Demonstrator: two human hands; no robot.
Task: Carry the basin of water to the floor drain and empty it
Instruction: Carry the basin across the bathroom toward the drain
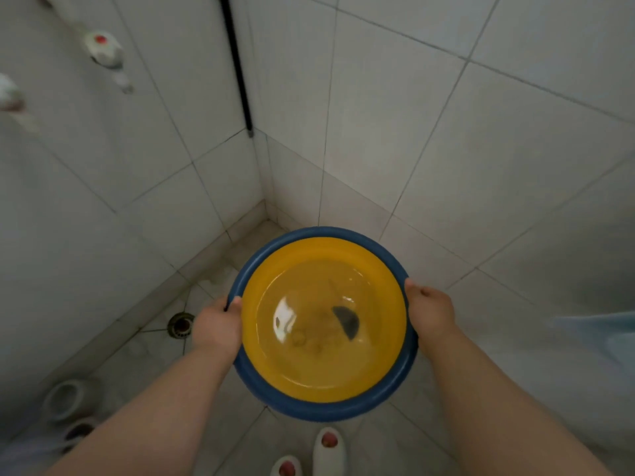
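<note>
Your left hand (pixel 218 326) grips the left edge of the basin (pixel 323 232), thumb hooked over the blue rim and the other fingers hidden beneath it. Your right hand (pixel 429 314) grips the opposite edge the same way, thumb on top and fingers curled under. The basin hangs between your two hands at the centre of the frame, held level above the floor (pixel 240 438). Its inside is yellow and its outer rim is blue. Water (pixel 309 359) lies in it with a bright glare patch left of centre and a dark half-round shape right of centre; you cannot tell what that shape is.

The floor drain (pixel 180 325) sits left of centre in the frame, just beside your left hand as seen from above, on the tiles below. The basin is to its right, not over it.

At the bottom edge, two white slippers (pixel 328 444) point forward under the basin. A blurred pair of white objects (pixel 65 400) lies at lower left. A black pipe (pixel 237 63) runs down the tiled wall corner at upper centre, and a white valve (pixel 103 48) with a red dot sits at upper left.
</note>
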